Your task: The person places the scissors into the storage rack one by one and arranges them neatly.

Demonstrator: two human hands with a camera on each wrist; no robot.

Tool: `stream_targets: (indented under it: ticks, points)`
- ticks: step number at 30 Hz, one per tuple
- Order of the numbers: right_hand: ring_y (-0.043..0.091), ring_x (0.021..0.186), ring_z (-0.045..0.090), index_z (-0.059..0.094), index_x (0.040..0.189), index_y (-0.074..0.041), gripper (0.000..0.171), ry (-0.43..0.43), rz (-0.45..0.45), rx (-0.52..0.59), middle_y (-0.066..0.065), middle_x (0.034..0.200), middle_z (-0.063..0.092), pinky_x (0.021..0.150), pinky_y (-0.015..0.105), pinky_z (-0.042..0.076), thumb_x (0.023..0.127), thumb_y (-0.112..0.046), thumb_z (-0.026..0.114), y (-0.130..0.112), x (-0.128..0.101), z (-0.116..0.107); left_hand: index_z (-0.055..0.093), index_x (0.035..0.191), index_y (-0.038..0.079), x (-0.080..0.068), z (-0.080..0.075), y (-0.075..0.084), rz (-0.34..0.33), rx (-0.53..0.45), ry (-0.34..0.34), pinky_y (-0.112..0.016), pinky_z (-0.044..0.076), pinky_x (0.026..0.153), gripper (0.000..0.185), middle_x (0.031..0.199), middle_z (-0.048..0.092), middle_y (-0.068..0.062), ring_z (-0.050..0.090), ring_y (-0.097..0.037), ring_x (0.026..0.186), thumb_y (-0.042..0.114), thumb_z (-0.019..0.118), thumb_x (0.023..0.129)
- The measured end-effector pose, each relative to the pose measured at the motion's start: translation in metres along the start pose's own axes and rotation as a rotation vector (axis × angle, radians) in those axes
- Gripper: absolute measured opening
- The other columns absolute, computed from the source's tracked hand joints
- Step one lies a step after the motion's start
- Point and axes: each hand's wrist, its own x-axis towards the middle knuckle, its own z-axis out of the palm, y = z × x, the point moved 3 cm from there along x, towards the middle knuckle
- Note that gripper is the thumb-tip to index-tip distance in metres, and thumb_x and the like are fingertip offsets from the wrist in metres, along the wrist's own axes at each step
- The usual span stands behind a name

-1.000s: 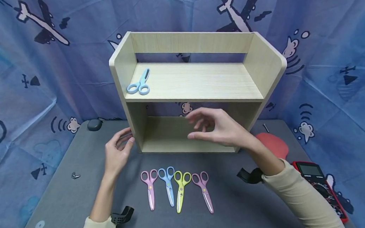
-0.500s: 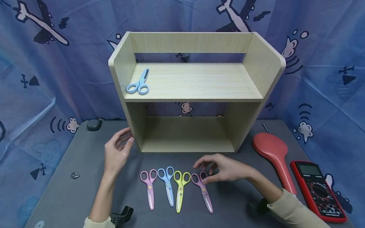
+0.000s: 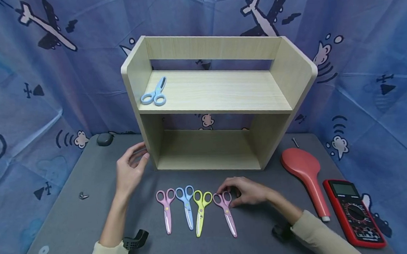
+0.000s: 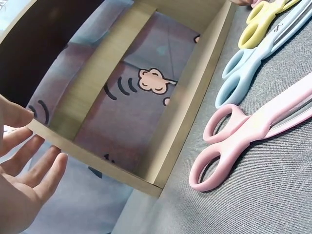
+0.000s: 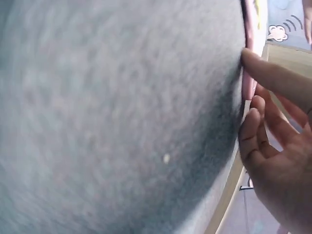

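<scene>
Pink scissors (image 3: 227,213) lie at the right end of a row on the grey table, blades toward the person. My right hand (image 3: 247,190) has its curled fingers and thumb about their handle loops; in the right wrist view the fingertips (image 5: 249,54) are right at the pink handle. Left of them lie yellow scissors (image 3: 201,213), blue scissors (image 3: 186,204) and other pink scissors (image 3: 167,209). My left hand (image 3: 130,170) touches the left side panel of a pale wooden shelf (image 3: 206,169), its fingers relaxed along the edge. Light blue scissors (image 3: 157,94) rest on the shelf's upper board.
To the right lie a red paddle-shaped thing with a handle (image 3: 302,166) and a red multimeter (image 3: 355,213). A dark computer mouse (image 3: 105,139) sits at the back left, and a small metal piece (image 3: 83,196) lies on the left. A blue printed curtain (image 3: 90,79) surrounds the table.
My right hand has come down from in front of the shelf to the right-hand pink scissors, and its fingers have closed about the handles. The left hand stays at the shelf.
</scene>
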Motion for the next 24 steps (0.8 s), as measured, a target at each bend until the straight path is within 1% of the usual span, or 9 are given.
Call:
stream_targets:
  ticks: [4, 6, 8, 11, 13, 15, 19, 21, 24]
  points:
    - [0.013, 0.1, 0.063, 0.072, 0.134, -0.012, 0.05, 0.007, 0.034, -0.034, 0.002, 0.118, 0.075, 0.082, 0.022, 0.052, 0.088, -0.012, 0.091, 0.001, 0.003, -0.004, 0.065, 0.144, -0.003, 0.0, 0.0, 0.0, -0.005, -0.002, 0.002, -0.01, 0.059, 0.088, 0.042, 0.144, 0.068, -0.026, 0.069, 0.005, 0.115, 0.0, 0.07, 0.103]
    - [0.012, 0.096, 0.063, 0.071, 0.135, -0.01, 0.054, -0.01, 0.053, -0.042, 0.001, 0.11, 0.074, 0.079, 0.021, 0.052, 0.086, -0.014, 0.093, 0.001, 0.002, -0.007, 0.065, 0.144, -0.003, 0.0, 0.0, 0.0, -0.007, -0.007, 0.001, -0.01, 0.059, 0.088, 0.042, 0.144, 0.068, -0.026, 0.069, 0.005, 0.115, -0.001, 0.07, 0.102]
    - [0.011, 0.092, 0.062, 0.069, 0.138, -0.01, 0.06, -0.045, 0.066, -0.05, 0.0, 0.105, 0.071, 0.077, 0.021, 0.052, 0.084, -0.015, 0.095, 0.001, 0.0, -0.009, 0.066, 0.143, -0.003, 0.001, 0.0, 0.0, -0.006, -0.012, 0.0, -0.01, 0.06, 0.088, 0.042, 0.144, 0.068, -0.026, 0.07, 0.005, 0.114, -0.001, 0.07, 0.102]
    - [0.011, 0.094, 0.06, 0.067, 0.143, -0.013, 0.065, -0.122, 0.082, -0.041, 0.0, 0.114, 0.07, 0.079, 0.022, 0.052, 0.084, -0.016, 0.095, 0.002, -0.004, -0.012, 0.066, 0.143, -0.003, 0.001, 0.0, 0.0, -0.005, -0.017, 0.001, -0.01, 0.06, 0.088, 0.041, 0.143, 0.069, -0.026, 0.07, 0.004, 0.114, -0.001, 0.071, 0.102]
    - [0.01, 0.097, 0.058, 0.068, 0.144, -0.016, 0.064, -0.179, 0.089, -0.025, -0.001, 0.123, 0.07, 0.081, 0.022, 0.052, 0.085, -0.017, 0.094, 0.002, -0.006, -0.013, 0.066, 0.143, -0.003, 0.001, 0.0, 0.0, -0.004, -0.019, 0.003, -0.01, 0.06, 0.088, 0.041, 0.143, 0.069, -0.026, 0.07, 0.005, 0.114, -0.002, 0.071, 0.102]
    - [0.009, 0.098, 0.057, 0.069, 0.142, -0.02, 0.061, -0.237, 0.101, 0.009, -0.002, 0.128, 0.068, 0.082, 0.02, 0.05, 0.086, -0.018, 0.093, 0.002, -0.008, -0.015, 0.066, 0.142, -0.004, 0.001, 0.0, 0.0, -0.003, -0.021, 0.005, -0.01, 0.06, 0.088, 0.041, 0.143, 0.068, -0.026, 0.07, 0.005, 0.114, -0.002, 0.071, 0.102]
    - [0.008, 0.092, 0.055, 0.072, 0.138, -0.021, 0.054, -0.358, 0.09, 0.099, -0.001, 0.118, 0.066, 0.077, 0.017, 0.046, 0.087, -0.015, 0.091, 0.005, -0.009, -0.015, 0.065, 0.143, -0.003, 0.001, 0.0, 0.0, 0.0, -0.017, 0.002, -0.01, 0.06, 0.088, 0.042, 0.143, 0.069, -0.026, 0.07, 0.005, 0.114, -0.001, 0.071, 0.102]
    - [0.007, 0.092, 0.055, 0.072, 0.137, -0.02, 0.054, -0.423, 0.098, 0.153, -0.001, 0.116, 0.065, 0.077, 0.016, 0.045, 0.087, -0.013, 0.09, 0.007, -0.009, -0.015, 0.065, 0.143, -0.003, 0.001, 0.0, 0.0, 0.001, -0.016, -0.001, -0.01, 0.059, 0.088, 0.042, 0.143, 0.069, -0.026, 0.07, 0.005, 0.114, 0.0, 0.071, 0.102]
    - [0.005, 0.093, 0.056, 0.069, 0.142, -0.02, 0.058, -0.515, 0.128, 0.224, -0.004, 0.119, 0.064, 0.079, 0.016, 0.048, 0.088, -0.009, 0.088, 0.012, -0.01, -0.016, 0.065, 0.144, -0.003, 0.001, 0.0, -0.001, -0.001, -0.017, -0.005, -0.009, 0.059, 0.088, 0.043, 0.143, 0.068, -0.027, 0.069, 0.004, 0.114, 0.0, 0.071, 0.102]
